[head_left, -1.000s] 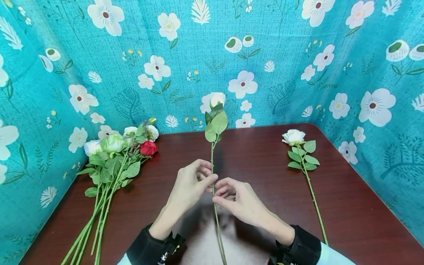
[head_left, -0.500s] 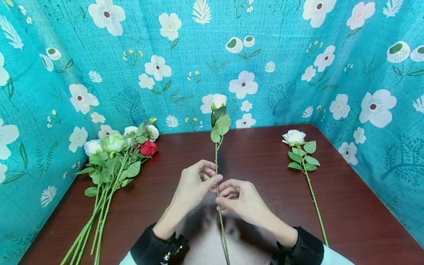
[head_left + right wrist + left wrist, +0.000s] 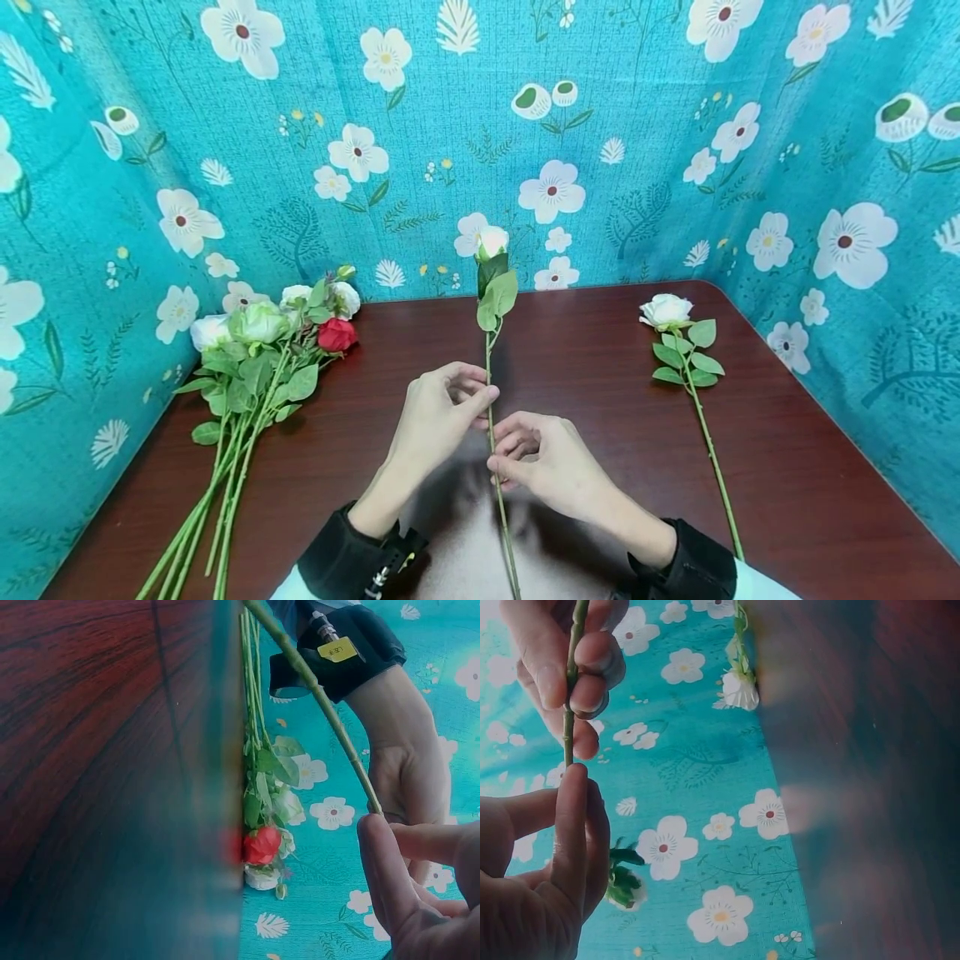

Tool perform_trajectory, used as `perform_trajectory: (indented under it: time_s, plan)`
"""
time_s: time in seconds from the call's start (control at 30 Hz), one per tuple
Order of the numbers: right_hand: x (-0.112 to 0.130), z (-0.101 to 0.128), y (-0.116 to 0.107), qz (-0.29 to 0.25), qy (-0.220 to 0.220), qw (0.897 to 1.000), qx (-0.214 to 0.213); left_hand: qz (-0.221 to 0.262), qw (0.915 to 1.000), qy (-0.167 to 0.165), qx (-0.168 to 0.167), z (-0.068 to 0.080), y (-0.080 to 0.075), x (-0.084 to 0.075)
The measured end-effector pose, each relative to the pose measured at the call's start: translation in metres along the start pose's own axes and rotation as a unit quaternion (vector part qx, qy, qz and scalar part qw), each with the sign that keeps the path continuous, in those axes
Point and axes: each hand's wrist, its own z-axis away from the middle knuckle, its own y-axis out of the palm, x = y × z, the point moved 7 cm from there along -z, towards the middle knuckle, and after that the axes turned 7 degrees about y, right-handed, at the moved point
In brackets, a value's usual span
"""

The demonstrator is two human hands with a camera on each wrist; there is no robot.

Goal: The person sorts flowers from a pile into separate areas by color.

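A white rose (image 3: 492,241) on a long green stem stands nearly upright over the middle of the table, its leaves (image 3: 498,296) just below the bloom. My left hand (image 3: 442,412) pinches the stem between thumb and fingers. Slightly lower, my right hand (image 3: 551,462) pinches the same stem. In the left wrist view, the right hand (image 3: 566,667) holds the stem (image 3: 568,739) while the left hand (image 3: 547,862) grips farther along it. From the right wrist view, the lower stem (image 3: 322,697) runs out of the right hand's fingertips (image 3: 375,829).
A bunch of roses (image 3: 258,325), white, pale green and red, lies at the table's left with its stems toward me. A single white rose (image 3: 666,311) lies on the right. A blue floral curtain (image 3: 480,125) surrounds the brown table (image 3: 600,358) at the back and sides.
The held rose first shifted slightly right, then a little back left, and its bloom has sunk lower. Both hands moved along with it, still pinching the stem. The other flowers stayed put.
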Motion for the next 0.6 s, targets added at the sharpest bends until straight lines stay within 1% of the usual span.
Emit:
perform_trajectory:
  time_s: [0.1, 0.27, 0.4, 0.6]
  plan:
    - [0.0005, 0.0000, 0.0007, 0.004, -0.003, 1.000, 0.001, 0.013, 0.9999, -0.006, 0.000, 0.0003, -0.0005, 0.0012]
    - [0.0001, -0.0009, -0.0013, -0.014, -0.001, 1.000, 0.000, 0.047, 0.9988, -0.013, 0.000, 0.0007, 0.0011, 0.0040]
    - [-0.0008, -0.0020, -0.0022, -0.027, -0.002, 1.000, 0.001, 0.050, 0.9987, -0.015, 0.003, 0.0015, 0.0023, 0.0049]
    - [-0.0020, -0.0023, -0.0021, -0.028, 0.001, 1.000, 0.003, 0.053, 0.9985, -0.016, 0.005, 0.0028, 0.0036, 0.0053]
